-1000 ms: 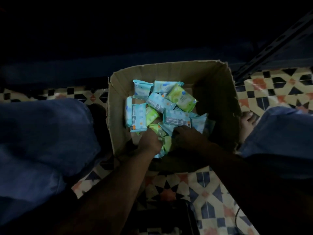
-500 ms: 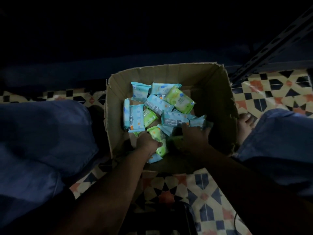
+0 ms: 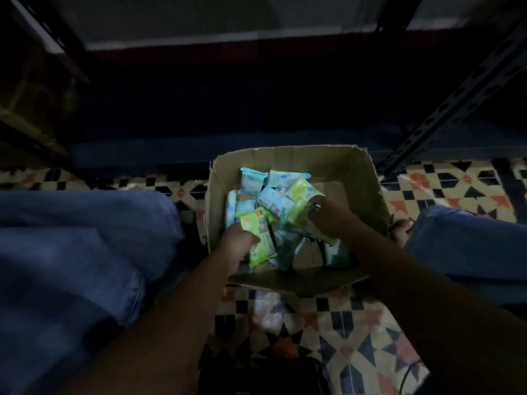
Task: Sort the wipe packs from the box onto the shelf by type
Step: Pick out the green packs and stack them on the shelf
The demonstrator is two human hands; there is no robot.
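Observation:
An open cardboard box stands on the tiled floor between my knees. Several light blue wipe packs and green ones lie jumbled inside. My left hand grips a green wipe pack, lifted above the pile at the box's near left. My right hand holds another green pack at the middle right, with more packs bunched under it. The dark shelf runs behind the box; its surface is too dim to make out.
My blue-trousered knees flank the box on both sides, and a bare foot shows by its right wall. A slotted metal shelf upright slants at the right. A dark object sits on the patterned tiles near me.
Both hands have risen out of the pile, each with a green pack. The view has tilted up, so the shelf shows behind the box.

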